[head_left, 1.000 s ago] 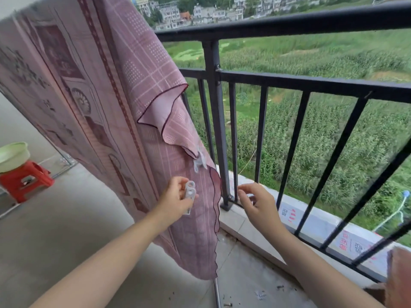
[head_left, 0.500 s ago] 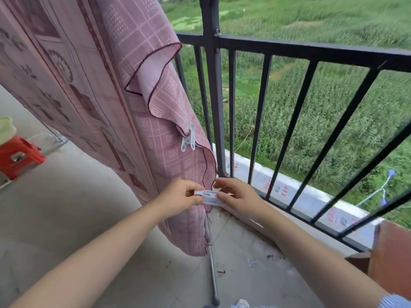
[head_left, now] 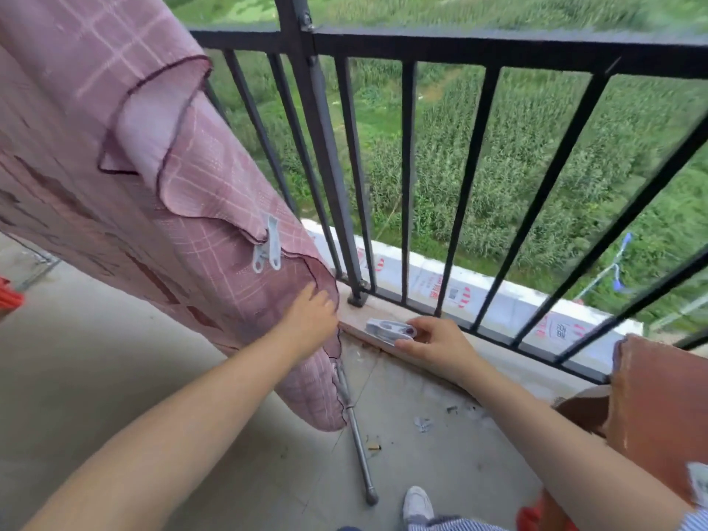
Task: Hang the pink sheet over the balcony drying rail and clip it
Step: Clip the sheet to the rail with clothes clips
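Observation:
The pink checked sheet (head_left: 214,193) hangs down from the upper left, its lower end reaching the floor by the balcony railing (head_left: 440,44). A pale clip (head_left: 267,249) is fastened on a scalloped fold of the sheet. My left hand (head_left: 312,320) reaches to the sheet's dark-trimmed edge with fingers extended, touching the cloth. My right hand (head_left: 436,341) pinches a second pale clip (head_left: 389,330) just above the low sill at the railing's foot.
A metal pole (head_left: 358,431) lies slanting on the tiled floor under the sheet. A brown cloth-covered object (head_left: 659,412) stands at the right. My white shoe (head_left: 417,503) shows at the bottom. Small litter lies on the floor near the sill. A red stool's edge (head_left: 9,298) sits far left.
The clip passed from my left hand to my right hand. My left hand has moved onto the sheet's edge, my right hand has lowered toward the sill. The view has tilted downward.

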Demonstrator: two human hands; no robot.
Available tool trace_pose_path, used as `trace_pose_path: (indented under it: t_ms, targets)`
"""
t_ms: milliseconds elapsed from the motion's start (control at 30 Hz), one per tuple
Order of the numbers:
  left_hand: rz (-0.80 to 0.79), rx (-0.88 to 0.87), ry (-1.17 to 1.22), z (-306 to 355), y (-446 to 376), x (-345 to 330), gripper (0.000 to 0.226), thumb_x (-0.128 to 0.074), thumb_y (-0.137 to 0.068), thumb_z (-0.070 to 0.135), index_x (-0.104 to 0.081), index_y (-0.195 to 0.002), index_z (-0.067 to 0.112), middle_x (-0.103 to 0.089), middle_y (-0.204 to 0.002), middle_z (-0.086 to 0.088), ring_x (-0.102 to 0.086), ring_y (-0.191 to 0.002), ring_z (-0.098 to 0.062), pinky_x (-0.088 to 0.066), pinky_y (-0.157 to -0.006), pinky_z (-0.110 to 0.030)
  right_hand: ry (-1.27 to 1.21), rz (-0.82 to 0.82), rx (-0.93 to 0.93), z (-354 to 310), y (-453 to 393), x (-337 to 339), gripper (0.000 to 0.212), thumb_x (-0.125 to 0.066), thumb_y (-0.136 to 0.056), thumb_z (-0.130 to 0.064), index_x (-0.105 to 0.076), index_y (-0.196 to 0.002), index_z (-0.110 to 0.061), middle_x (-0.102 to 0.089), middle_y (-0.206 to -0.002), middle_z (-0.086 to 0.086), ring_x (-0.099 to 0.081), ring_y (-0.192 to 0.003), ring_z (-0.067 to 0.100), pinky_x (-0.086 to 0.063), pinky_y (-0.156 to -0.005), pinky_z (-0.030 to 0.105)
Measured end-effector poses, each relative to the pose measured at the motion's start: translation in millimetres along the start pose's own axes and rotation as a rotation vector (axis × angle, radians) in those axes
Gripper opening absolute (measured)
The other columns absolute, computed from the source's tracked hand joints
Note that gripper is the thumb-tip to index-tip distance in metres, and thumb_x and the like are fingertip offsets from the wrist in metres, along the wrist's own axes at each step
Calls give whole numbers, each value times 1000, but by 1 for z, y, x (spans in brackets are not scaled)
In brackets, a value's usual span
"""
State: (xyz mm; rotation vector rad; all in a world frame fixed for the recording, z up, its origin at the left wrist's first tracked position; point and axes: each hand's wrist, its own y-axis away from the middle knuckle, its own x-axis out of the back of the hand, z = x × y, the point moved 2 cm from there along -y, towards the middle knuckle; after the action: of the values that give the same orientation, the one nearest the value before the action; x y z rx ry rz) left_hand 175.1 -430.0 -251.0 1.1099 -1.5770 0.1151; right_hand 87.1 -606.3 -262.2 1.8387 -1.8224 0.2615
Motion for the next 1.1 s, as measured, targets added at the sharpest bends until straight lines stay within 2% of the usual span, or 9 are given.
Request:
trace_pose_path:
  t_ms: [100, 233, 367, 567, 667, 767, 933, 1000, 1100]
  targets:
    - [-64, -31, -397, 10, -39, -15, 41, -33, -93, 7, -38, -132, -5, -40, -138, -25, -28, -132, -42, -5, -113, -56, 77, 14, -22, 19, -6, 0, 26, -65, -79, -23, -64, -89, 1, -63, -80, 16, -56, -75, 24, -36, -61, 30]
    - [-233, -55, -772, 11, -57, -30, 44, -37, -94, 18, -36, -135, 3, -37, -144, -19, -26, -137, -38, 1, -111, -58, 68, 29, -60, 38, -11, -2, 30, -63, -79, -24, -63, -92, 4, -65, -91, 21, -59, -85, 31, -45, -74, 38]
    - [-362, -145, -869, 7, -64, -34, 35, -38, -94, 15, -49, -127, 10, -50, -134, -11, -33, -133, -35, -2, -112, -58, 50, 15, -114, 55, -7, -8, 27, -63, -79, -24, -62, -86, 2, -59, -76, 11, -54, -73, 22, -37, -56, 26]
    - [-418, -137, -1042, 6, -69, -33, 52, -32, -96, 34, -25, -142, 10, -21, -151, -13, -12, -140, -34, -8, -115, -45, -24, 51, -197, 77, -8, -18, 29, -64, -78, -24, -61, -85, 4, -57, -75, 12, -51, -72, 22, -26, -58, 29]
    - [-479, -108, -1057, -4, -69, -39, 51, -31, -96, 35, -26, -141, 10, -23, -151, -10, -13, -140, -32, -9, -115, -37, -38, 49, -197, 77, -9, -20, 27, -63, -79, -23, -62, -88, 3, -59, -79, 13, -50, -74, 19, -29, -61, 28]
    - [-357, -224, -984, 5, -66, -35, 45, -35, -96, 27, -35, -137, 11, -26, -147, -13, -16, -138, -30, -13, -114, -36, -77, 47, -206, 76, -9, -21, 26, -64, -78, -22, -63, -91, 1, -58, -80, 9, -49, -74, 17, -32, -62, 27]
    - [-188, -135, -954, 12, -71, -9, 48, -36, -95, 28, -33, -139, 8, -9, -151, -27, -2, -138, -49, 2, -111, -59, -100, 36, -200, 72, -7, -27, 26, -65, -78, -22, -63, -93, -1, -57, -81, 8, -48, -75, 17, -31, -61, 27]
    - [-200, -51, -917, 7, -78, 0, 47, -41, -94, 27, -36, -137, 8, -25, -147, -25, -18, -136, -47, -5, -111, -60, -90, 24, -180, 70, -5, -28, 25, -64, -78, -23, -63, -90, -1, -55, -78, 7, -47, -74, 17, -29, -56, 27]
    - [-235, -32, -749, 0, -85, 7, 31, -46, -91, 12, -53, -121, 14, -55, -124, -5, -50, -115, -26, -33, -96, -41, -92, 22, -177, 71, 0, -28, 25, -64, -78, -23, -64, -94, -4, -59, -84, 8, -48, -76, 15, -30, -58, 26]
